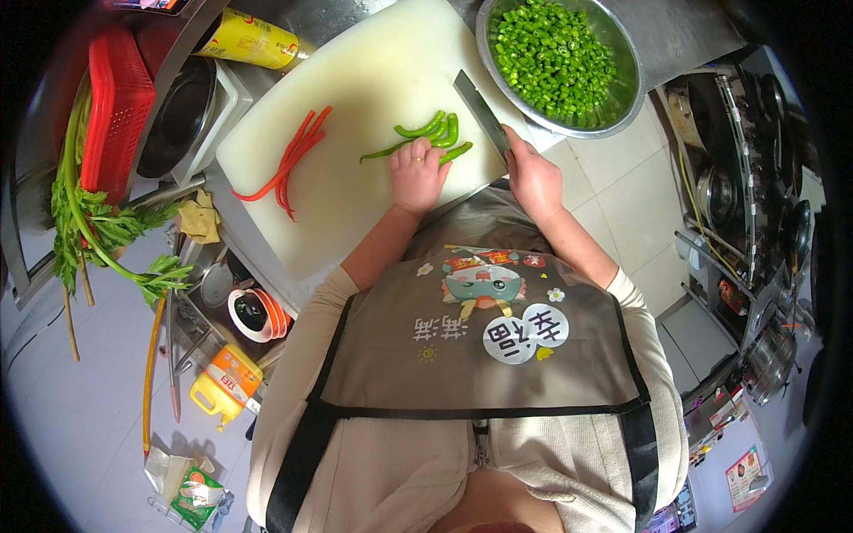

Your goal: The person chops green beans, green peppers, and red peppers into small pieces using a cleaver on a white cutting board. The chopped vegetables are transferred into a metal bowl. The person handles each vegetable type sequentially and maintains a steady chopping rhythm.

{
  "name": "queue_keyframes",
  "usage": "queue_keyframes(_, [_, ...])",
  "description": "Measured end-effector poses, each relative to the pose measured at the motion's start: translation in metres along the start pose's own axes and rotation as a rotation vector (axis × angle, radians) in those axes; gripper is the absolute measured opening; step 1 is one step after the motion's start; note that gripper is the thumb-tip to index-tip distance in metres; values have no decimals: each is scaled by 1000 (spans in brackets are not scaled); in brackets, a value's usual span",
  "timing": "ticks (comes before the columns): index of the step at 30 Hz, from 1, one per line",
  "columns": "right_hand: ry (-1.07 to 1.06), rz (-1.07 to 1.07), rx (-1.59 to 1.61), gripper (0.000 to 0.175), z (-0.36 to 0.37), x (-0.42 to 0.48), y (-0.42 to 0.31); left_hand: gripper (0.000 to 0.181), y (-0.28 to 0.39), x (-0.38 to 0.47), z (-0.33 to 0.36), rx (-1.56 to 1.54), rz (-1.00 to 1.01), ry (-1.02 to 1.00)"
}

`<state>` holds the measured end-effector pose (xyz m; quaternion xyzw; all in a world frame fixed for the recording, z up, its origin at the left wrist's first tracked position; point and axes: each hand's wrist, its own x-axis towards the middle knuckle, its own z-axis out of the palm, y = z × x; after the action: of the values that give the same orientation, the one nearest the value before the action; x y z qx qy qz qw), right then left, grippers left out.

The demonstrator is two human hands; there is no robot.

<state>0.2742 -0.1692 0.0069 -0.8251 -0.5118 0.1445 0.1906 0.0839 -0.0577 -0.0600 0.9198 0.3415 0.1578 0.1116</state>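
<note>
My left hand lies on several green chili peppers at the middle of the white cutting board. My right hand holds a cleaver by its handle, its dark blade slanting over the board's right edge, to the right of the green peppers. A small bunch of long red chili peppers lies apart on the left part of the board. Beyond the board at the upper right stands a steel bowl with chopped green peppers in it.
A yellow can and a dark pan are left of the board. Red plastic baskets and celery stand farther left. A yellow detergent bottle is at lower left. Stove and cookware racks are at right.
</note>
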Motion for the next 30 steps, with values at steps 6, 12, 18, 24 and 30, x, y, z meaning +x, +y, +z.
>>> queue_keyframes(6, [-9, 21, 3, 45, -1, 0, 3, 26, -9, -1, -8, -140, 43, 63])
queue_keyframes(12, [16, 12, 37, 45, 0, 1, 2, 27, -25, 16, -24, -218, -83, 59])
queue_keyframes(18, [-47, -32, -19, 45, 0, 1, -3, 32, -30, 37, -23, -92, -3, -47])
queue_keyframes(24, [-49, -63, -15, 50, 1, 2, -7, 48, -16, 37, -17, -79, 16, -17])
queue_keyframes(30, [-95, -179, -149, 64, 2, 4, -14, 65, -2, 31, -8, 212, -29, -80])
